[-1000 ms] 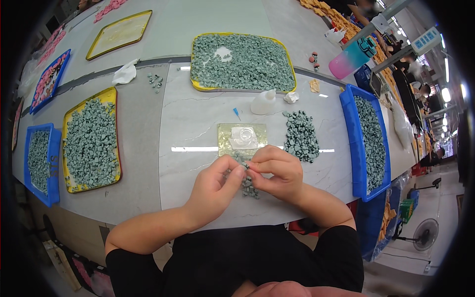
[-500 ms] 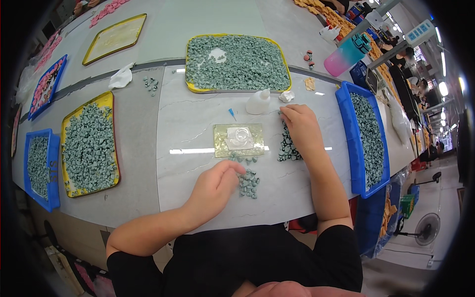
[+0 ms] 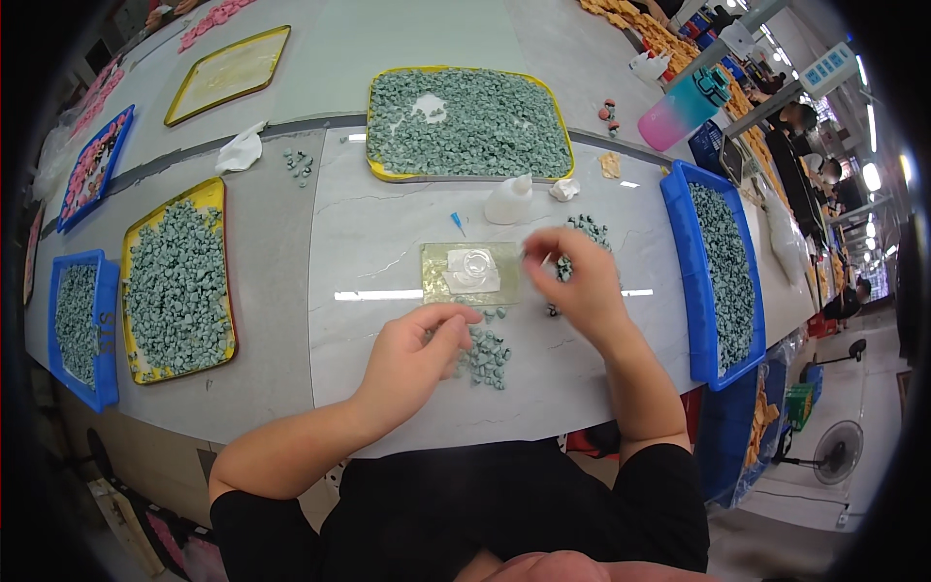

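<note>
My left hand (image 3: 412, 354) hangs at the left edge of a small heap of green stone-like pieces (image 3: 490, 361), fingers curled and thumb close to the index finger. Whatever its fingertips hold is too small to name. My right hand (image 3: 579, 281), slightly blurred, is just right of a flat yellowish plate (image 3: 432, 276), its fingertips pinched; a tiny dark spot shows there, its kind unclear. On the plate lie a white paper piece and a clear round dish (image 3: 475, 262). A second heap of green pieces (image 3: 589, 228) is partly hidden behind my right hand.
Beyond the plate are a white squeeze bottle (image 3: 508, 202), a blue dispensing tip (image 3: 458, 224) and crumpled tissue (image 3: 563, 189). Yellow trays of green pieces stand at the back (image 3: 465, 121) and left (image 3: 179, 291). Blue bins flank the table at right (image 3: 693, 262) and left (image 3: 105, 335).
My right hand has moved left and nearer me, from the right-hand heap toward the plate, uncovering more of that heap. The left hand has shifted slightly, its fingers a little more raised.
</note>
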Tool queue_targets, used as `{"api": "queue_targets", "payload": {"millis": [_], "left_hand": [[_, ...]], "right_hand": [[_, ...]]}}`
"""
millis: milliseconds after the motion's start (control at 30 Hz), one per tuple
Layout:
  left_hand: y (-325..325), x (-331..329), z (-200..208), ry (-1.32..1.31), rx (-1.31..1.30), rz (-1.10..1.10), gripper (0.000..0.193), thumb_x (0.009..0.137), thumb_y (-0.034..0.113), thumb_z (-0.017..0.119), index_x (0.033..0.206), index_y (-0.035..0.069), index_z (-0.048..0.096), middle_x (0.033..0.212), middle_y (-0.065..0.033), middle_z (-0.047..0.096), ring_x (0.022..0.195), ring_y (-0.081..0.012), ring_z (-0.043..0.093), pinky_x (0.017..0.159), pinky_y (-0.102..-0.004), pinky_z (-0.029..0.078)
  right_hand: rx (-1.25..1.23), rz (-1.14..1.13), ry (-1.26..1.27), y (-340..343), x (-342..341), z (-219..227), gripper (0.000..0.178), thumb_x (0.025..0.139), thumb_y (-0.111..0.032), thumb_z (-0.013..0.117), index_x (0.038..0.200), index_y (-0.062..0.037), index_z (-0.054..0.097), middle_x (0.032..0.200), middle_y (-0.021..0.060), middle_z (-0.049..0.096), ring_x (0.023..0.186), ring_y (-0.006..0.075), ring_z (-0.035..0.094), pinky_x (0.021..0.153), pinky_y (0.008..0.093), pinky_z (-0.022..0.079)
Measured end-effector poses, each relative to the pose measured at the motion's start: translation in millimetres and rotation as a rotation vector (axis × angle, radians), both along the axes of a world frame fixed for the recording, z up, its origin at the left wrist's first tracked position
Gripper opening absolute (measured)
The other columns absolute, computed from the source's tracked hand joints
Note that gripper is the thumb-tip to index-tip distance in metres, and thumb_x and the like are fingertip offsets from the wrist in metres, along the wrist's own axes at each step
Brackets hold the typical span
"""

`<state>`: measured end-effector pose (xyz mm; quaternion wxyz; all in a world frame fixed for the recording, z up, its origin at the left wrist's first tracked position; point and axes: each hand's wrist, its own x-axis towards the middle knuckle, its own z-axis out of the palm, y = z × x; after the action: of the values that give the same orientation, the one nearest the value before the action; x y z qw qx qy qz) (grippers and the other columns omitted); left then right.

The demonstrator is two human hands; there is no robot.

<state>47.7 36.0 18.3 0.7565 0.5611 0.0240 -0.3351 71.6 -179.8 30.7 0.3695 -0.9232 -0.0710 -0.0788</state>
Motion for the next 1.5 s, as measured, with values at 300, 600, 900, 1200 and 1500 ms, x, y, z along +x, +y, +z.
{"api": "queue_targets", "payload": {"millis": [300, 600, 900, 1200, 1500], "left_hand": [[-1, -1, 0, -0.005, 0.015, -0.081, 0.024, 0.097, 0.017, 0.045, 0.103, -0.003, 0.058, 0.075, -0.0005, 0.049, 0.057, -0.005, 0.036, 0.049, -0.0189, 0.031], [-3, 2, 0, 0.28, -0.137, 0.062, 0.024, 0.097, 0.017, 0.045, 0.086, -0.002, 0.055, 0.068, 0.0006, 0.044, 0.052, -0.0054, 0.029, 0.045, -0.0209, 0.023], [-2, -2, 2, 0.189, -0.147, 0.025, 0.02, 0.096, 0.015, 0.046, 0.093, -0.002, 0.057, 0.074, 0.0004, 0.046, 0.055, -0.0049, 0.032, 0.047, -0.0196, 0.026], [-1, -4, -2, -0.048, 0.003, -0.023, 0.024, 0.095, 0.013, 0.048, 0.11, -0.003, 0.057, 0.075, 0.0015, 0.046, 0.059, -0.0039, 0.035, 0.05, -0.0185, 0.03], [-2, -1, 0, -0.05, -0.03, 0.106, 0.02, 0.093, 0.01, 0.05, 0.109, -0.001, 0.049, 0.08, -0.004, 0.054, 0.058, -0.0039, 0.036, 0.05, -0.0183, 0.032]], "right_hand": [[0.064, 0.487, -0.13, 23, -24, 7, 0.022, 0.069, 0.0, 0.071, 0.089, -0.0034, 0.063, 0.085, 0.0058, 0.063, 0.074, 0.0207, 0.06, 0.065, 0.0289, 0.046], [-0.325, 0.464, -0.513, 35, -34, 3, 0.026, 0.068, -0.005, 0.068, 0.092, 0.0027, 0.063, 0.09, 0.0108, 0.063, 0.078, 0.022, 0.06, 0.067, 0.0334, 0.045], [-0.188, 0.405, -0.353, 30, -31, 5, 0.031, 0.062, -0.002, 0.072, 0.093, -0.0027, 0.066, 0.088, 0.0046, 0.063, 0.074, 0.0192, 0.059, 0.067, 0.0326, 0.044], [-0.065, 0.414, -0.34, 26, -28, 0, 0.03, 0.064, 0.001, 0.072, 0.093, -0.003, 0.066, 0.082, 0.0037, 0.063, 0.065, 0.0177, 0.057, 0.056, 0.0295, 0.043], [-0.335, 0.405, -0.563, 10, -3, -9, 0.033, 0.061, 0.0, 0.069, 0.093, 0.0012, 0.064, 0.085, 0.0064, 0.061, 0.07, 0.0203, 0.056, 0.061, 0.0316, 0.043]]}}
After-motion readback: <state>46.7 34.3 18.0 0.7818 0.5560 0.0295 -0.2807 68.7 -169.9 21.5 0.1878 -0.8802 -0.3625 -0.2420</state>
